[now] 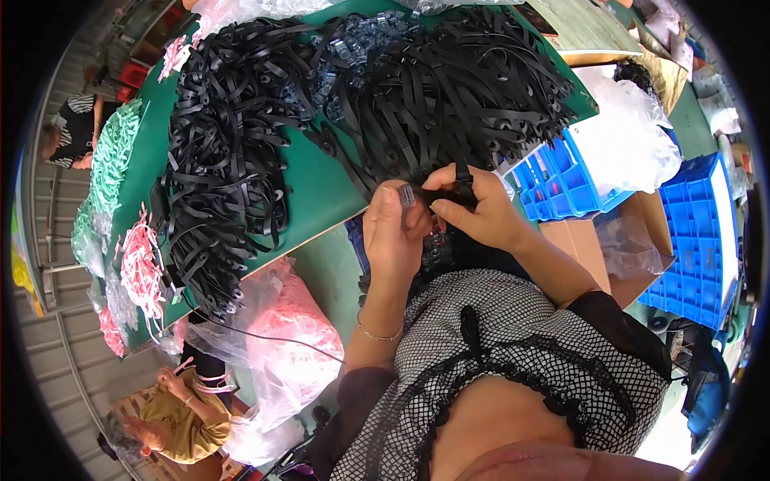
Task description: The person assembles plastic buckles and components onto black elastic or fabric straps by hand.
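At the table's near edge, my left hand (391, 232) is closed, with a small clear grey plastic clip (407, 195) pinched at its thumb. Close beside it my right hand (485, 212) grips a black strap (464, 178), which stands up between thumb and fingers. Part of the strap runs across between both hands, and its join with the clip is too small to make out. Just beyond my hands lies a big heap of black straps (441, 96). Loose clear clips (349, 52) are piled between this heap and a second strap heap (216, 144) on the left.
The green table (321, 200) bears pink cords (140, 264) and mint-green cords (116, 152) at left. Blue crates (690, 232) and a cardboard box (577, 248) stand at right. A bagged pink bundle (293, 321) sits below the table. Two people work at the left.
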`<act>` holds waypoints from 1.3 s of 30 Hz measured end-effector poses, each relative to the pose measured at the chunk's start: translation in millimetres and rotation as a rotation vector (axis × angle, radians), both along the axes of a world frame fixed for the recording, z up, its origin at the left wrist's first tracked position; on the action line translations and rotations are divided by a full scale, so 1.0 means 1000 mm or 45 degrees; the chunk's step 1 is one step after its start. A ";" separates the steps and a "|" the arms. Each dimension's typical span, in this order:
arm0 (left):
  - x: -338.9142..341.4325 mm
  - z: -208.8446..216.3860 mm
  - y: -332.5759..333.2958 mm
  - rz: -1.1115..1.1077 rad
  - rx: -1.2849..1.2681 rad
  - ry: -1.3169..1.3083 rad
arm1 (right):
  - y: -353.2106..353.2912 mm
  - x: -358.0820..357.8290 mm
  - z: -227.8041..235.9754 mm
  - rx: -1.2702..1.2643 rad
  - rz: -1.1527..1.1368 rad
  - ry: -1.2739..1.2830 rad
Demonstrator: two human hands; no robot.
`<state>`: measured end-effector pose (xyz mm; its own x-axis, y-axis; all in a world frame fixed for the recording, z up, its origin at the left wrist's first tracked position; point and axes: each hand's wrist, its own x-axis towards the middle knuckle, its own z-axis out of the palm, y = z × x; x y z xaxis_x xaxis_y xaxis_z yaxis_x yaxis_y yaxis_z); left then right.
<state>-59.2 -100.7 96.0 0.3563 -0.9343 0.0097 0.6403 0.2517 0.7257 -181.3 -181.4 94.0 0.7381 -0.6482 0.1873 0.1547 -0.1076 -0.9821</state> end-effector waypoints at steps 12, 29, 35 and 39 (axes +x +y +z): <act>-0.001 -0.006 0.003 -0.033 0.048 0.135 | 0.000 -0.001 -0.002 -0.391 -0.073 0.077; -0.006 -0.020 0.011 0.088 0.260 -0.902 | -0.004 -0.004 -0.010 -0.785 -0.242 0.113; 0.000 -0.014 0.011 0.136 0.159 -1.055 | -0.005 -0.010 -0.005 0.461 0.192 -0.260; 0.004 -0.009 0.014 0.060 0.235 -0.895 | -0.006 -0.006 -0.018 0.523 0.150 -0.212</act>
<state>-55.2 -87.1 87.3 0.3636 -0.9267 0.0950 -0.0014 0.1014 0.9948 -187.2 -187.4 75.9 0.7926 -0.6072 0.0548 0.3022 0.3133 -0.9003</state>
